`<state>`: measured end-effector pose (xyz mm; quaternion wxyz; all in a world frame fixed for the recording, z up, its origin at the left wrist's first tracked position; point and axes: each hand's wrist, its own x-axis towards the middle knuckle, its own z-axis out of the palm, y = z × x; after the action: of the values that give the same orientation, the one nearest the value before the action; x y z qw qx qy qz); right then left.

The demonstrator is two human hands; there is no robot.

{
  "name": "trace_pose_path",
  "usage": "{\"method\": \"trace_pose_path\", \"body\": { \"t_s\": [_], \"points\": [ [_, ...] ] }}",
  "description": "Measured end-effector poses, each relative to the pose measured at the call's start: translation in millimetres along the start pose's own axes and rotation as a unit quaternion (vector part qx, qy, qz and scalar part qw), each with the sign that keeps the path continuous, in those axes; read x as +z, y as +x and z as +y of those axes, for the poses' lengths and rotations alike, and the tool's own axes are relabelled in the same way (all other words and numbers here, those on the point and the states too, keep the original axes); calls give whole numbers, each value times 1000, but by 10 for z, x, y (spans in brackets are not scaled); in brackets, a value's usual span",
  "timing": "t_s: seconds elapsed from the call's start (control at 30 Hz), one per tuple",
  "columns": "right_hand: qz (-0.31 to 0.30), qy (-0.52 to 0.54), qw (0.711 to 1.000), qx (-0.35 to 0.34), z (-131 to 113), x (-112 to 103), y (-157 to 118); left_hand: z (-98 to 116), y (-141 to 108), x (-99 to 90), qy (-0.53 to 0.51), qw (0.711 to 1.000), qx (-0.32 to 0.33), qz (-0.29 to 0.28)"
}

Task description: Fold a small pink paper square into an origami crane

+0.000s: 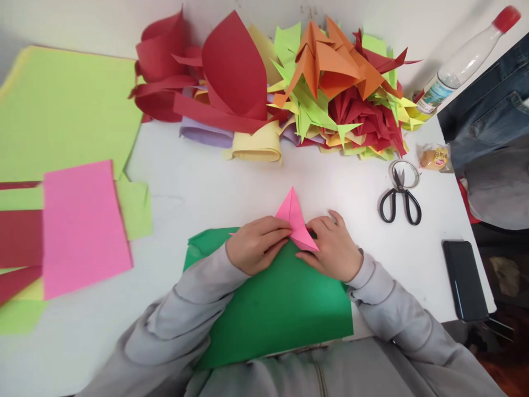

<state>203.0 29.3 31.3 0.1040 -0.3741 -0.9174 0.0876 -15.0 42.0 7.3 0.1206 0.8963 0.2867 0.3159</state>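
A partly folded piece of pink paper (292,212) is between my hands, its pointed tip facing away from me. My left hand (261,242) pinches its left side, fingers and thumb pressed together on the paper. At the lower right corner, my right hand (334,247) has its thumb and fingers around the edge, with the index finger partly hidden behind the fold. Both hands are above a large green sheet (281,309) that lies at the table's near edge.
Folded paper shapes (330,71) and rolled red paper (235,71) are heaped along the wall. Pink square sheets (82,231) lie at left. Scissors (399,198), tape (409,172), a wrapped snack (435,157), a black phone (465,280) and a bottle (463,66) stand or lie at right.
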Motion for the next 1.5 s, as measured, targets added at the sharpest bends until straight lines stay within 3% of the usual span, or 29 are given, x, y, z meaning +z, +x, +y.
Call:
{"method": "trace_pose_path", "body": {
  "t_s": [0.2,0.4,0.63,1.13,1.23,1.37,1.5],
  "points": [
    [-10,7,1000,1,31,-10,20,12,-45,29,42,998,10,44],
    [-10,-5,1000,-18,58,9,32,4,-98,43,94,994,47,17],
    [1,2,998,-60,146,3,-14,16,-105,36,117,992,32,-16],
    [9,38,997,-61,309,-59,-97,11,-83,32,114,992,45,-18],
    [4,45,998,-47,304,-61,-100,124,-78,51,134,990,36,2],
    [7,64,997,-37,290,-59,-90,501,-64,143,204,977,-42,53],
    [17,74,996,-35,283,-46,-89,837,-89,291,199,972,-122,21]
  ]
}}
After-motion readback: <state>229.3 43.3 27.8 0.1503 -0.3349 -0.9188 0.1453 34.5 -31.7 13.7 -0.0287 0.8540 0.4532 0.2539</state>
